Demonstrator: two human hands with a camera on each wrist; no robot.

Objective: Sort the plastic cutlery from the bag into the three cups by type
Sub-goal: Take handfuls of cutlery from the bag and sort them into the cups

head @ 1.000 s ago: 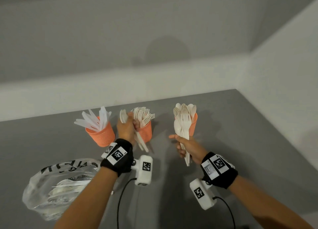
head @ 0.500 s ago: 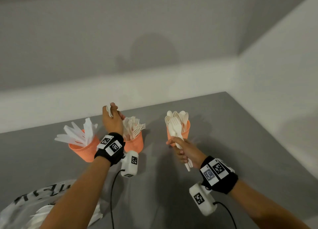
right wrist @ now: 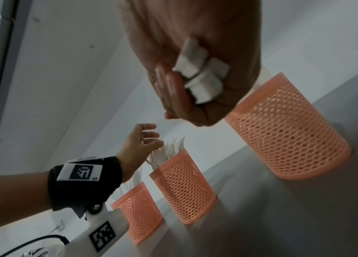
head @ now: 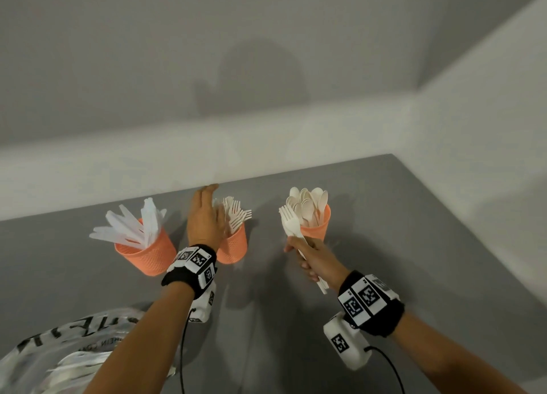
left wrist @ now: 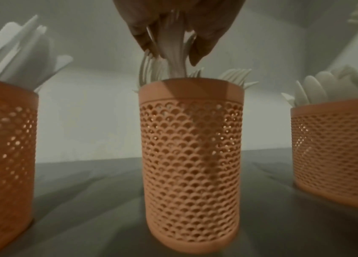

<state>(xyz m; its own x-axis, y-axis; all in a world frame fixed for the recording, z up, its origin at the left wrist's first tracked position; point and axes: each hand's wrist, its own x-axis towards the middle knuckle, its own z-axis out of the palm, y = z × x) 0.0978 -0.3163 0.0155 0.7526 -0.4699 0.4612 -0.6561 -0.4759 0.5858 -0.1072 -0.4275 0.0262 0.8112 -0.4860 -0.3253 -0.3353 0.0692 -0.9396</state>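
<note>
My left hand hovers over the middle cup, fingers spread, a fork sliding loose between them; it could catch the tines there and flip out. My right hand clamps a bundle, fork foremost, at centre right. Left cup: knives. Right cup: spoons. The bag, lower left, holds more.

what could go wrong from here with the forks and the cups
1. The left hand is among the tines in the middle cup. Withdrawing, its fingers could snag a fork and tip the tall, narrow cup.
2. The right hand grips a bundle of cutlery, fork on top, beside the spoon cup. A piece could land there by mistake.
</note>
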